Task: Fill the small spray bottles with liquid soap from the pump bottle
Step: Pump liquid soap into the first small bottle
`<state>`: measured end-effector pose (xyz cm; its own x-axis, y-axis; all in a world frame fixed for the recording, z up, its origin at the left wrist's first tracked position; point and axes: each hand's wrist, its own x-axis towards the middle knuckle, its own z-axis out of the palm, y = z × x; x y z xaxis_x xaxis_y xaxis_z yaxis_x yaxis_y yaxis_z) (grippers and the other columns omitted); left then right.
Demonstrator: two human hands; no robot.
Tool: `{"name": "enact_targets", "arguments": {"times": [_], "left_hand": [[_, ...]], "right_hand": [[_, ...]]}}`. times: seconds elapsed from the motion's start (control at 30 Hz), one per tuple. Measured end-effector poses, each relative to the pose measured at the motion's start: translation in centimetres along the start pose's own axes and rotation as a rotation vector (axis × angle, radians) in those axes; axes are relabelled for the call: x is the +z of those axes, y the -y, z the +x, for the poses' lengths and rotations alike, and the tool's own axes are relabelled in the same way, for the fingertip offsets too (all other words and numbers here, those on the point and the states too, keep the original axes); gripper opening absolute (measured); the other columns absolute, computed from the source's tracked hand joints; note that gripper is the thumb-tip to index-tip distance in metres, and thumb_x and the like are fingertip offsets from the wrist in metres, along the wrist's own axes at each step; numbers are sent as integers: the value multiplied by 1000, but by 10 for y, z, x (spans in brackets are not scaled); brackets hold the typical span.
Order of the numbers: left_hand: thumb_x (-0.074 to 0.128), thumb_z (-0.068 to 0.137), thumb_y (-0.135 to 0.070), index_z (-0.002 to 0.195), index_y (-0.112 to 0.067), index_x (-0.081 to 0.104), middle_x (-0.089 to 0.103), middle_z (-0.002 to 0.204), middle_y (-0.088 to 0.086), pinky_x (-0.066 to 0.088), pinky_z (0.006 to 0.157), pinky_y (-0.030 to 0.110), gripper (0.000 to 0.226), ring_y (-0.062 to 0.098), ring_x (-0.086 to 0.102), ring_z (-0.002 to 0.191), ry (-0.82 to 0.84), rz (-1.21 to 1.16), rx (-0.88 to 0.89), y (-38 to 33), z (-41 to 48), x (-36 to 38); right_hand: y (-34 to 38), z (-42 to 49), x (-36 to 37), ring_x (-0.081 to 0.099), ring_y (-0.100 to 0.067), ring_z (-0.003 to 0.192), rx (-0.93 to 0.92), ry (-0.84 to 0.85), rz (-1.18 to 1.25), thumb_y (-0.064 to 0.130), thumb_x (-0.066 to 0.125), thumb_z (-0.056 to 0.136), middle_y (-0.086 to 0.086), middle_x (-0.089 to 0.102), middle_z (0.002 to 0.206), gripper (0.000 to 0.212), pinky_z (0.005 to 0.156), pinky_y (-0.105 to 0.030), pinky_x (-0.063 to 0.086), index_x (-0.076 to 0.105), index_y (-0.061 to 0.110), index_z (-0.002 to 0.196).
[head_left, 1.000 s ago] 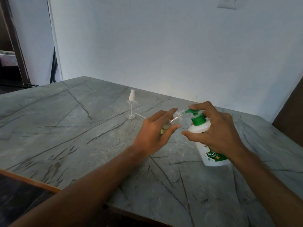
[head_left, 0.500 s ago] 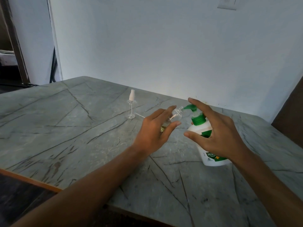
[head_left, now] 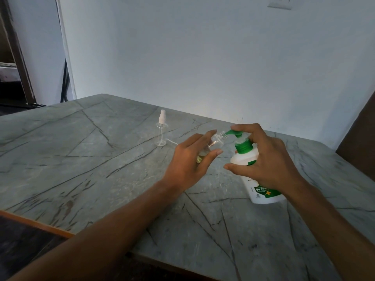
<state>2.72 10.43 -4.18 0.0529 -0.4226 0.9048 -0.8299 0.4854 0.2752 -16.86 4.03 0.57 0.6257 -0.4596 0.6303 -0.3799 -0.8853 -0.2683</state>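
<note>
Table: grey veined stone; everything for the task stands or is held over its far-right part.
Capped spray bottle: upright and clear with its white sprayer on, apparently empty, well apart from both hands at the far side.
Left hand: fingers nearly straight, thumb closing under them, clasping the open spray bottle in the air.
Open spray bottle: tilted, its bare neck pointing right and just meeting the green spout; a little yellowish liquid shows low inside, behind the fingers.
Pump bottle: white with a green collar and pump head, standing on the table just right of the small bottle.
Right hand: wrapped on the pump bottle, thumb against its shoulder, forefinger hooked over the pump head.
Step in hand: pumping soap into the first small bottle, which looks far from full.
Next move: a steady downward press, keeping neck and spout aligned, or soap runs down the outside.
</note>
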Motion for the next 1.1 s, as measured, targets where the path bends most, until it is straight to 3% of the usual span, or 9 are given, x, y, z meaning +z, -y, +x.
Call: {"name": "enact_targets", "arguments": {"times": [0.2, 0.37, 0.53, 0.8, 0.93, 1.1], "left_hand": [[66, 89, -29, 126, -2, 60, 68, 94, 7, 42, 75, 7, 46, 7, 57, 83, 15, -6, 26, -3, -1, 2], [65, 89, -30, 125, -3, 60, 69, 94, 6, 44, 73, 8, 46, 6, 58, 83, 5, -8, 15, -2, 0, 0], [69, 88, -27, 126, -3, 60, 69, 96, 6, 42, 75, 4, 45, 3, 57, 84, -11, 4, -4, -1, 1, 0], [71, 88, -24, 125, -2, 60, 69, 94, 7, 46, 74, 10, 44, 7, 59, 83, -13, 5, 16, 0, 1, 1], [68, 88, -27, 125, -2, 60, 68, 92, 6, 45, 72, 12, 44, 9, 59, 81, 5, 7, 31, -1, 0, 1], [67, 88, -29, 125, -1, 60, 69, 92, 7, 46, 70, 13, 47, 9, 59, 81, 24, 1, 47, -4, -1, 2]], "right_hand": [[-3, 0, 2, 62, -15, 89, 19, -27, 3, 43, 89, 61, 6, 64, 115, 75, 72, -17, 47, 42, 44, 119], [-2, -1, 0, 62, -7, 86, -7, -20, 8, 49, 86, 62, 15, 62, 108, 80, 72, -22, 53, 37, 52, 126], [-4, -2, 0, 62, -10, 90, 3, -1, -15, 52, 83, 66, 15, 60, 121, 90, 81, -33, 56, 31, 53, 139], [-1, 0, 2, 62, -6, 84, -14, -17, 6, 49, 85, 64, 15, 61, 112, 84, 70, -21, 52, 36, 45, 132], [-2, 0, 2, 62, -5, 85, 5, -38, 27, 48, 87, 62, 12, 64, 110, 78, 69, -15, 47, 38, 50, 123], [-2, -1, 2, 65, -14, 90, 27, -66, 66, 47, 88, 59, 6, 66, 112, 73, 75, -30, 56, 44, 46, 118]]}}
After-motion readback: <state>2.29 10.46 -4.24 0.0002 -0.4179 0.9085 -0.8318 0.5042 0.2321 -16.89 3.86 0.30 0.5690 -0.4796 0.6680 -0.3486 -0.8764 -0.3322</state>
